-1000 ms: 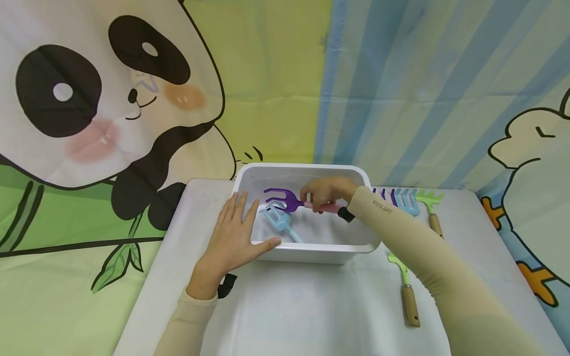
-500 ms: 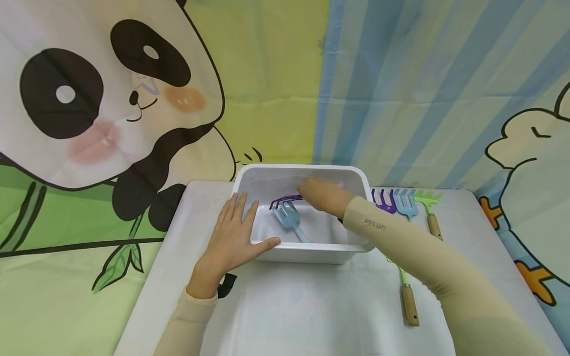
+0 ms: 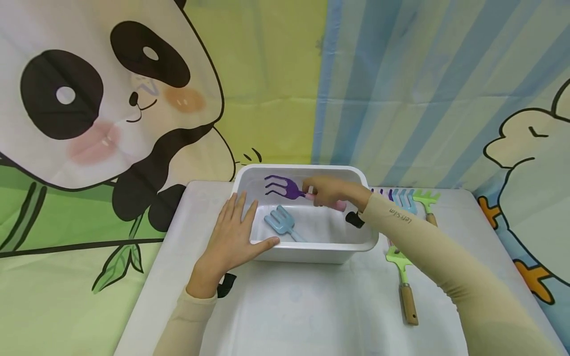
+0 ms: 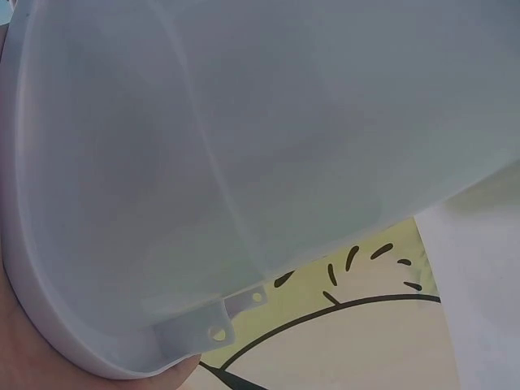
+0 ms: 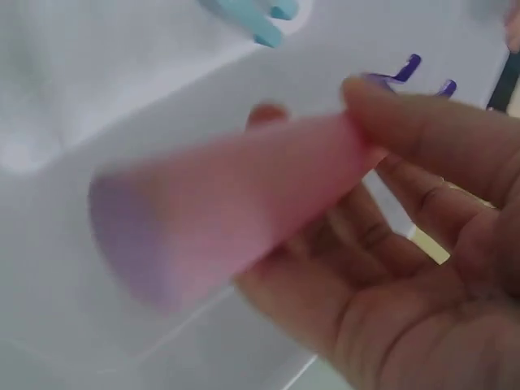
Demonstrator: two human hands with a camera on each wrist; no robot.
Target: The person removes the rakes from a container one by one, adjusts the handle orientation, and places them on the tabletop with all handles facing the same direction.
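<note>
Showing only from right wrist: lilac handle-end

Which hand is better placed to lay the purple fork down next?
Likely the right hand: it grips the pink handle of the purple fork. The left hand lies spread over the white tub's rim, holding no tool.

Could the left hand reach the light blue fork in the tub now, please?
Probably yes: the left hand rests against the white tub, and the blue fork lies close by inside, uncovered.
</note>
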